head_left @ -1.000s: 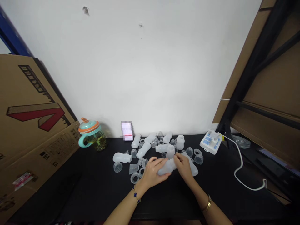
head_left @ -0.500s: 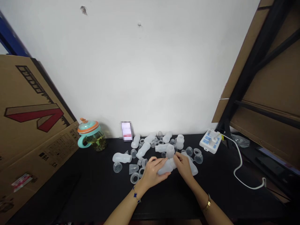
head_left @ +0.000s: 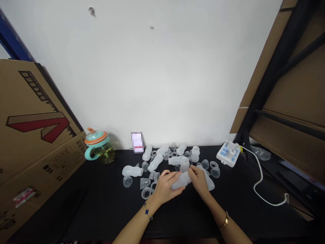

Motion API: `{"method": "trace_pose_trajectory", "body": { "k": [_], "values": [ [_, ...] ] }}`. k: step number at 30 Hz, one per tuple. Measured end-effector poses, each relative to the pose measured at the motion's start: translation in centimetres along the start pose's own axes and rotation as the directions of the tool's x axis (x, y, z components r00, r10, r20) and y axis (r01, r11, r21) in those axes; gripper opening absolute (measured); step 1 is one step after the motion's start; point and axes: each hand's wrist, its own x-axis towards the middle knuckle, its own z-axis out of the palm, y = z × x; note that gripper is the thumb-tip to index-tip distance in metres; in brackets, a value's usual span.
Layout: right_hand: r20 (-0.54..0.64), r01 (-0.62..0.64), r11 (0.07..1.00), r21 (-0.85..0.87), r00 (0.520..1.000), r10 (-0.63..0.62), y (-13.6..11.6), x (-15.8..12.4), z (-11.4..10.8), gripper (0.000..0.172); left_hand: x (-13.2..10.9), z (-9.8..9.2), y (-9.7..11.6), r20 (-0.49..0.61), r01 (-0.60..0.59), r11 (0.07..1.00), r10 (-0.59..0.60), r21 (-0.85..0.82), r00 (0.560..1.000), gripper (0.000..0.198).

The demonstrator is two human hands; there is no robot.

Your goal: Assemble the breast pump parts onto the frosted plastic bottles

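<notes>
A white bottle [head_left: 180, 181] is being held near the front of the cluttered middle of the black surface [head_left: 106, 203], its neck being turned toward the right. Its body is being gripped by the left hand [head_left: 165, 185], whose fingers are being clamped around it, while the neck is being pinched between the bent fingers of the right hand [head_left: 199, 179]; whether a small part is being held there too cannot be told. Just behind the neck, an upright bottle [head_left: 185, 164] is being partly hidden, and beside the right hand a lying bottle [head_left: 210, 183] is being partly covered. Near the left hand, a clear ring [head_left: 146, 193] and a clear cup [head_left: 145, 183] are being supported by the surface. Farther left, a lidded jug [head_left: 101, 149] is being carried; to the right, a white power strip [head_left: 229, 153] is being joined by a white cable [head_left: 261, 179].
</notes>
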Motion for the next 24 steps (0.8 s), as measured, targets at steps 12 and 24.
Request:
{"method": "trace_pose_trajectory", "body": {
  "k": [12,24],
  "values": [
    [0.005,0.002,0.998,0.065,1.000,-0.002,-0.22,-0.17,-0.06,0.039,-0.15,-0.04,-0.09,-0.013,0.011,1.000,-0.011,0.009,1.000,0.050],
    [0.031,-0.002,0.995,0.099,1.000,-0.001,-0.32,-0.31,0.03,0.048,0.16,-0.58,0.19,-0.030,0.042,0.999,-0.041,0.021,0.999,0.049]
  ]
}}
